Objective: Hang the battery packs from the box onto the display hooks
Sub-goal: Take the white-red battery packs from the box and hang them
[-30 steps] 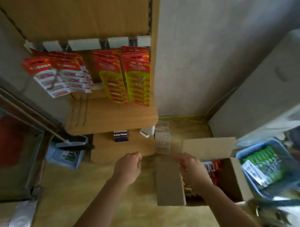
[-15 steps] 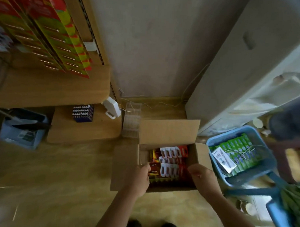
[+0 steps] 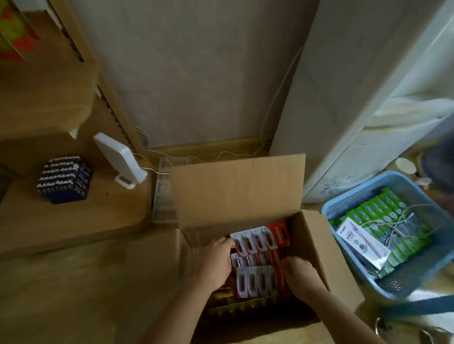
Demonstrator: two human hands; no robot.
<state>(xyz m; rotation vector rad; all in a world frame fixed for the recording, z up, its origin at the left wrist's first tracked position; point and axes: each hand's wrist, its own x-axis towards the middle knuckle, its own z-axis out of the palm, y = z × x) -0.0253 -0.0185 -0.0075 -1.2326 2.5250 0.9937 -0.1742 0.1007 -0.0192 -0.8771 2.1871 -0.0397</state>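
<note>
Where red-carded battery packs [image 3: 259,260] lie inside the brown cardboard box [image 3: 320,255], left hand [image 3: 216,265] and right hand [image 3: 300,277] clutch opposite edges.

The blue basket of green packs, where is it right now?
In the head view the blue basket is low on the right, just right of the open cardboard box.

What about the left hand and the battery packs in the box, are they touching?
Touching. The head view shows the left hand inside the box, its fingertips curled against the left edge of the battery packs.
</note>
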